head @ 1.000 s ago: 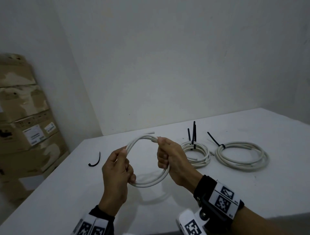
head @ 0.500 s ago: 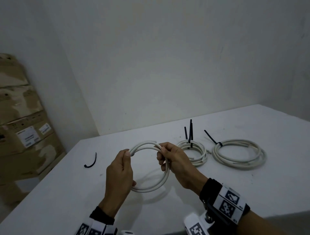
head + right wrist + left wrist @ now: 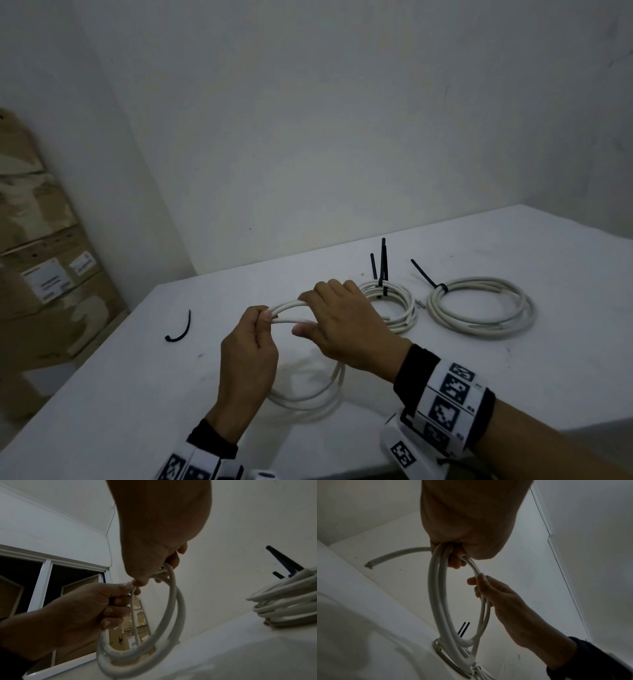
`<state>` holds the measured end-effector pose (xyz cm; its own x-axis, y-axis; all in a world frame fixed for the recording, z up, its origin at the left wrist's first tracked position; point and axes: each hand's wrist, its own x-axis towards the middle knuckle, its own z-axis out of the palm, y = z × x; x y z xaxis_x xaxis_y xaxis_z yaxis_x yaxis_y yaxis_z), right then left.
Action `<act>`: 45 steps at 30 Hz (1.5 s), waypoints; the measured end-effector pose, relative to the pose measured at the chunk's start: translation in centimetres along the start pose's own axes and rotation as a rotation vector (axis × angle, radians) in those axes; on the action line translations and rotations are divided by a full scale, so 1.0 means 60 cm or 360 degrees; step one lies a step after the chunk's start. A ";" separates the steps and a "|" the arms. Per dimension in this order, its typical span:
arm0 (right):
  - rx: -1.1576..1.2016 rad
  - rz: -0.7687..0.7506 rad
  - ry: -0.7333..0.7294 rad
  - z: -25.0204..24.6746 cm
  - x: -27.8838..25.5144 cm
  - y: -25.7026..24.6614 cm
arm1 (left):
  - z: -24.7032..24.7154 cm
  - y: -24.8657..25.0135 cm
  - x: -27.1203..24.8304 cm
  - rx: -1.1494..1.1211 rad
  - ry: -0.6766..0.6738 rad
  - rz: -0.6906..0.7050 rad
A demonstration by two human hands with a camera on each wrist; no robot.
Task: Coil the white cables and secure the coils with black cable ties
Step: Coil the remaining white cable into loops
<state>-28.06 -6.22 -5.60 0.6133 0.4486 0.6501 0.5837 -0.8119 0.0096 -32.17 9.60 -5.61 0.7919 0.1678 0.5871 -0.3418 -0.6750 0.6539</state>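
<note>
Both hands hold a loosely coiled white cable (image 3: 288, 304) just above the white table (image 3: 565, 370). My left hand (image 3: 264, 317) pinches the turns at the coil's upper left. My right hand (image 3: 317, 315) lies palm down over the top of the coil, fingers curled round the turns. The lower loop (image 3: 308, 397) hangs near the table top. In the left wrist view the coil (image 3: 439, 601) hangs from my left hand (image 3: 453, 555) and one free cable end (image 3: 385, 558) sticks out. A loose black cable tie (image 3: 180, 328) lies to the left.
Two tied coils lie behind my right hand: a small coil (image 3: 399, 308) with upright black tie tails (image 3: 383, 263), and a wider coil (image 3: 479, 310) at the right. Cardboard boxes (image 3: 51, 281) stand stacked off the table's left edge. A wall runs behind the table.
The coil has come down closer to the table. My right hand has turned over onto the top of the coil, and the two hands have drawn closer together.
</note>
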 end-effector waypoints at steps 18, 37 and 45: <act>0.0889 0.0430 -0.0140 -0.061 0.047 0.009 | -0.045 -0.003 0.043 -0.0122 -0.0206 -0.0110; 0.0861 0.0507 -0.0027 -0.074 0.045 0.019 | -0.053 -0.006 0.031 -0.1080 -0.0518 -0.0665; 0.0721 0.0486 -0.0010 -0.061 0.040 0.025 | -0.069 -0.012 0.034 -0.1004 -0.0653 -0.0540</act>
<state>-27.67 -7.73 -1.23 0.7933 0.2208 0.5674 0.5485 -0.6638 -0.5084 -32.39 13.43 -2.89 0.9833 -0.0682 0.1685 -0.1739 -0.0837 0.9812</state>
